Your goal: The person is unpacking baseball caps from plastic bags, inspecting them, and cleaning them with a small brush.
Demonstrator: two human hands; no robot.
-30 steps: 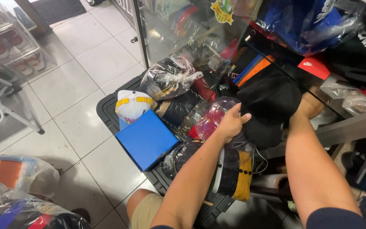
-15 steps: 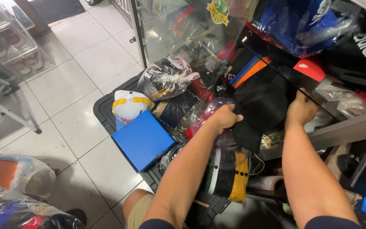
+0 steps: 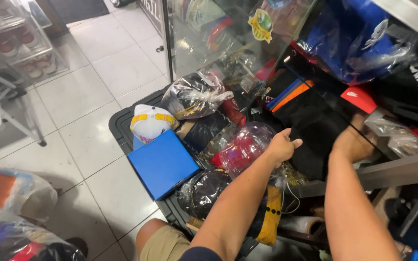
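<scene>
Both hands have pushed a little deeper into the pile since a second ago, the left one sliding off the red bundle and onto the dark cloth. At this moment the left hand (image 3: 282, 145) curls its fingers over the near edge of the folded black fabric garment (image 3: 315, 137), gripping it, while the right hand (image 3: 351, 142) presses into the same garment from the far side; its fingers are buried in the cloth, so I cannot tell how far they are closed, though it seems to be holding a fold. That garment lies on a low shelf behind the glass cabinet door (image 3: 209, 43), just beside a stack with orange and blue striped fabric (image 3: 289, 94). Touching the left wrist is a clear plastic bag holding a red cap (image 3: 245, 147), and below the left forearm lies a black item in plastic wrap (image 3: 206, 191) next to a yellow and black strap (image 3: 272, 217). Further left, a flat blue cardboard box (image 3: 163, 164) rests on a black ribbed floor mat (image 3: 119, 125), with a white and yellow cap (image 3: 150, 123) just behind it and a crinkled plastic bag of dark goods (image 3: 194, 96) near the door.
</scene>
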